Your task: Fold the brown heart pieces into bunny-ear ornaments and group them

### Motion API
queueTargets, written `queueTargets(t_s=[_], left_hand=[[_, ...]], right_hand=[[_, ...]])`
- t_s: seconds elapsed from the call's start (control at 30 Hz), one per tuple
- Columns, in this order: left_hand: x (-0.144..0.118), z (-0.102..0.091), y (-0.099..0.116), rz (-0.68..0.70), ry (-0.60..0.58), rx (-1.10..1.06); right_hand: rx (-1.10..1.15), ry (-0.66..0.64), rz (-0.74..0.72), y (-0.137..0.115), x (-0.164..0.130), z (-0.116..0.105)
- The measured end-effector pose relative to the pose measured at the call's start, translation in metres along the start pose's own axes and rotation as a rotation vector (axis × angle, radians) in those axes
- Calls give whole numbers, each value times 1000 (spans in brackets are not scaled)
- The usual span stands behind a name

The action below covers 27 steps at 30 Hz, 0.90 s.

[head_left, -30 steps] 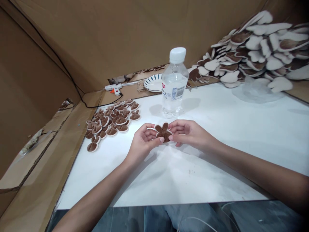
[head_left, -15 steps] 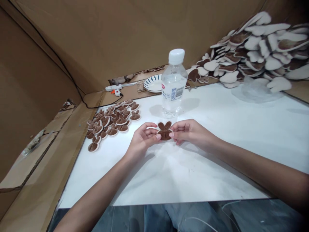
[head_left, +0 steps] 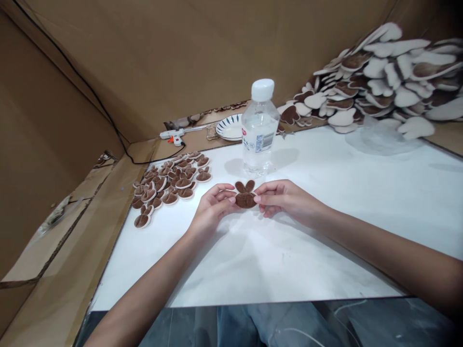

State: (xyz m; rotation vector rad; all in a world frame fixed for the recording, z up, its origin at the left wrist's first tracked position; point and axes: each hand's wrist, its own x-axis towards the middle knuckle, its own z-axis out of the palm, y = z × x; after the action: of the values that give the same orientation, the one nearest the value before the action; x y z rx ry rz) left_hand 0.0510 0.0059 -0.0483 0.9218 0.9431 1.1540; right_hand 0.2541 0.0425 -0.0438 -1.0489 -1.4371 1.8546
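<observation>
- Brown felt, cut as a rabbit head with two ears, makes up the small piece (head_left: pixel 245 196) held between both hands over the middle of the white tabletop (head_left: pixel 325 231).
- Left hand (head_left: pixel 211 209) has its fingers curled, the thumb and fingertips pinching the left edge of the piece.
- Right hand (head_left: pixel 285 198) is likewise curled, its thumb and fingertips pinching the right edge; neither hand is spread open.
- The ears of the piece point away from the person, toward the far edge of the tabletop.
- A clear water bottle (head_left: pixel 257 130) with a white cap stands upright just beyond the hands, apart from them.
- A spread of small brown and cream rabbit pieces (head_left: pixel 170 185) lies near the left edge of the tabletop, left of the hands.
- A big heap of larger cream and brown cutouts (head_left: pixel 376 82) is stacked at the far right corner, against the cardboard wall (head_left: pixel 181 58).
- A white plate (head_left: pixel 228 127) with dark rim stripes sits at the far edge, behind the bottle.
- A glue gun (head_left: pixel 175 136) lies left of the plate, its black cord (head_left: pixel 108 118) running up the cardboard.
</observation>
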Motion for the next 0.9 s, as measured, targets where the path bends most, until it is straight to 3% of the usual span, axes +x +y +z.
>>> queueTargets(t_s=[0.2, 0.47, 0.67, 0.9], left_hand=[[2, -3, -3, 19, 36, 118], [2, -15, 8, 159, 194, 212], [-17, -30, 17, 223, 365, 226], [-48, -49, 20, 191, 540, 41]], right_hand=[[42, 3, 23, -1, 1, -1], [3, 65, 33, -4, 8, -12], [-25, 46, 51, -7, 7, -12], [-65, 51, 46, -7, 4, -13]])
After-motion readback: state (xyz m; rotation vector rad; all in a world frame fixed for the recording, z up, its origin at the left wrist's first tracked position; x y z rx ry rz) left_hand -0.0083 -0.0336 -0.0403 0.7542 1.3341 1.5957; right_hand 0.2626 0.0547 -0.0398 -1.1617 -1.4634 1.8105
